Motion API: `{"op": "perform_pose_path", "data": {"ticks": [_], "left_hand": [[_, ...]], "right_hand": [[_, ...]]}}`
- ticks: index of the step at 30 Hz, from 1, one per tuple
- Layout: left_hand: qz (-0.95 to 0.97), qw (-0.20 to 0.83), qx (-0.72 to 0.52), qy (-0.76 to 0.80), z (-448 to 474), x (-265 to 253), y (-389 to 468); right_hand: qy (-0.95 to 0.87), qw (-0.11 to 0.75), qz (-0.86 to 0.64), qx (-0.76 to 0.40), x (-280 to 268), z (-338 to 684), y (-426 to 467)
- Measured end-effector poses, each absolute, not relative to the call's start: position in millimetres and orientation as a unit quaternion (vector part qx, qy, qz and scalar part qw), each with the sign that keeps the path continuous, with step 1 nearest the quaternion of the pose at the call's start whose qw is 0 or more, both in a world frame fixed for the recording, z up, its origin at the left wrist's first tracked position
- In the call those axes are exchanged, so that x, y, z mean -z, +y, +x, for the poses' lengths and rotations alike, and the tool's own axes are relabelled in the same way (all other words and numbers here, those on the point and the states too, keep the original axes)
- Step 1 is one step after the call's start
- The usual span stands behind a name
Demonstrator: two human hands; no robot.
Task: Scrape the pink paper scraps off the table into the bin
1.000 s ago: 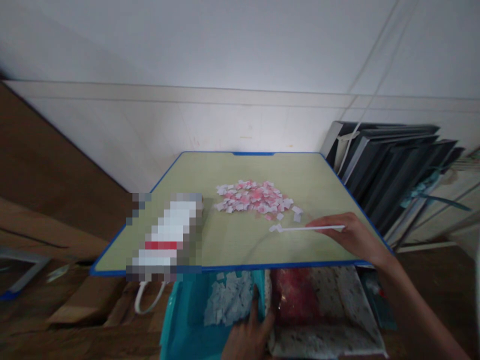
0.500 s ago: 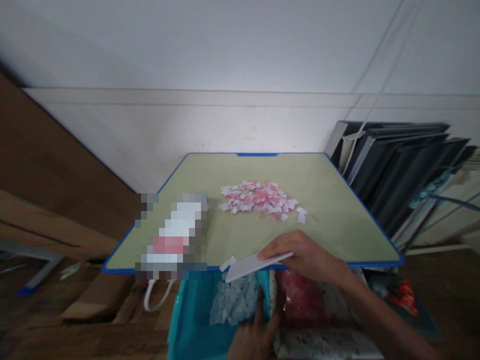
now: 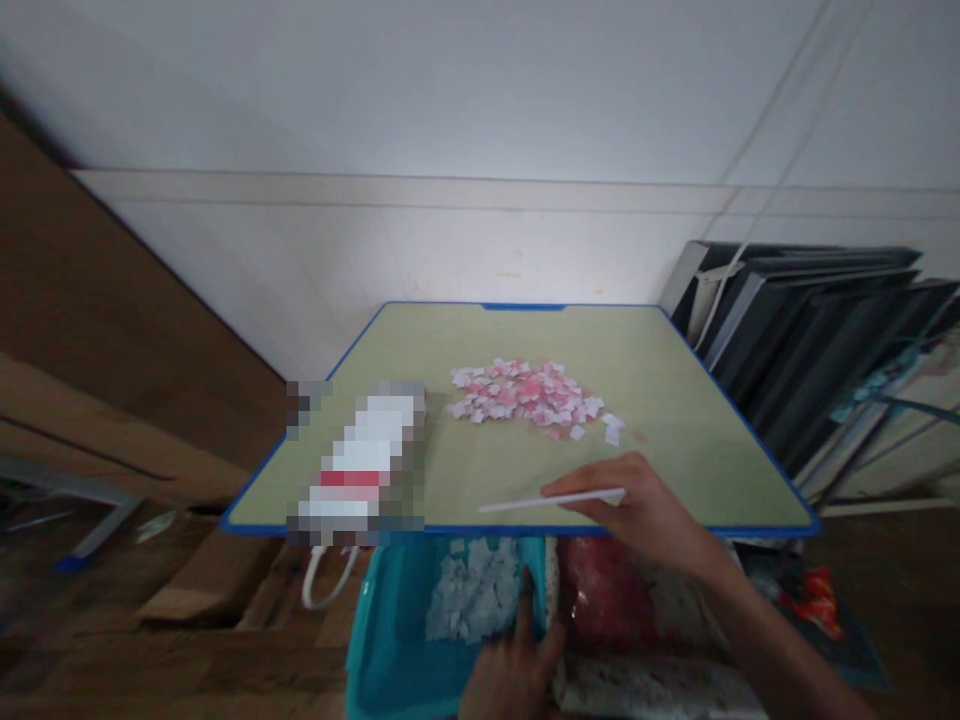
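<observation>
My right hand (image 3: 619,495) pinches a flat white card (image 3: 551,499), seen nearly edge-on just above the table's near edge. Below that edge, my left hand (image 3: 514,650) straddles the right rim of a teal plastic bin (image 3: 367,640), with the index finger inside and the thumb outside. Small whitish paper pieces (image 3: 476,590) are heaped in the bin. On the table (image 3: 675,470) lies a loose pile of small pink and white paper pieces (image 3: 525,392), with a few strays at its right.
A blurred white box-like object (image 3: 360,450) with a pale strap stands at the table's left. Dark boards (image 3: 810,330) lean against the wall at the right. A red bag-like bundle (image 3: 607,595) is under the table, beside the bin. Cardboard (image 3: 199,580) lies on the floor.
My right hand has turned the card from slanting down over the bin to nearly level. The pieces at its tip have left it. My left hand stays at the bin.
</observation>
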State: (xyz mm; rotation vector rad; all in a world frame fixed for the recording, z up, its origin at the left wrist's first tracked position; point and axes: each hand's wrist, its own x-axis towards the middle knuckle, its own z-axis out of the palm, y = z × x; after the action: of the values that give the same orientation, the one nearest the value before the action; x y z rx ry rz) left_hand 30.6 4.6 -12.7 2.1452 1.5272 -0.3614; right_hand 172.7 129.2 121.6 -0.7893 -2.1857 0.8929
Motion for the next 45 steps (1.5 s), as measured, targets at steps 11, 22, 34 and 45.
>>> {"op": "perform_pose_path", "data": {"ticks": [11,22,34,45], "left_hand": [[0.779,0.249,0.119,0.562,28.5,13.8,5.3],[0.787,0.233,0.109,0.56,28.0,18.0,3.1],[0.787,0.243,0.093,0.56,27.5,26.0,4.1],[0.781,0.232,0.111,0.569,28.6,20.3,1.5]], "right_hand": [[-0.756,0.319,-0.537,-0.198,-117.1,246.3,164.0],[-0.807,0.292,-0.466,-0.216,-132.1,234.3,164.5],[-0.827,0.261,-0.445,-0.221,-138.9,242.1,157.0],[-0.823,0.262,-0.456,-0.216,-124.8,237.7,157.1]]}}
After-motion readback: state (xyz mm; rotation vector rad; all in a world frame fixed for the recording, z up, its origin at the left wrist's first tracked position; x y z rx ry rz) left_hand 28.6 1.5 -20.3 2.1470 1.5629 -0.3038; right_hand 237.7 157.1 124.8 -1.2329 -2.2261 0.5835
